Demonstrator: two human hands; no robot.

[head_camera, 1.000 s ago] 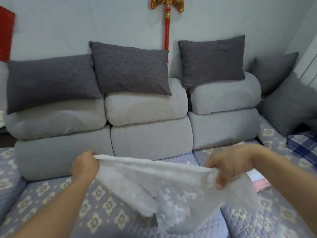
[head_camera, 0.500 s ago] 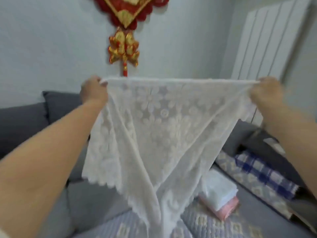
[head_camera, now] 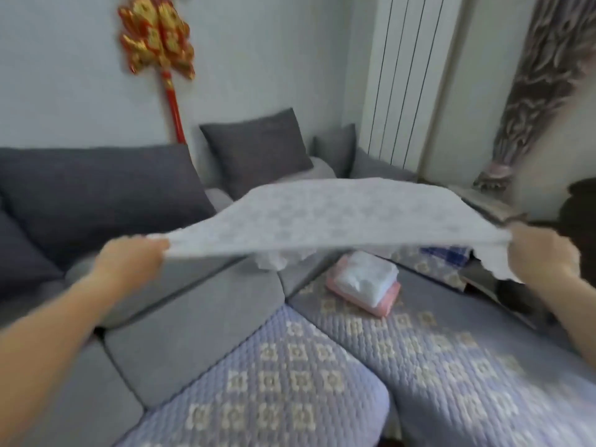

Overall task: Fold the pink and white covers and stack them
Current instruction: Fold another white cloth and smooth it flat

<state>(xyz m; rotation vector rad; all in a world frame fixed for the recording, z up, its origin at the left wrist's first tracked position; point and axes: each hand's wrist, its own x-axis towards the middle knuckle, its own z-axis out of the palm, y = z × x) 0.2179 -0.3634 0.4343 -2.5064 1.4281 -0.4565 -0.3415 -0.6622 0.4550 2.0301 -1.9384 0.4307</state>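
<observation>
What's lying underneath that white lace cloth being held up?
Under the lace cloth, a folded stack sits on the quilted seat: white pieces on pink. The cloth hides the seat farther back.

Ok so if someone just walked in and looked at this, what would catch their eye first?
First, the white lace cover spread almost flat in mid-air across the middle, its near edge gripped by the left hand and the right hand. Below it, on the lilac quilted seat pad, sits a small stack of folded covers, white on pink. On the wall at upper left hangs a red and gold knot ornament.
</observation>
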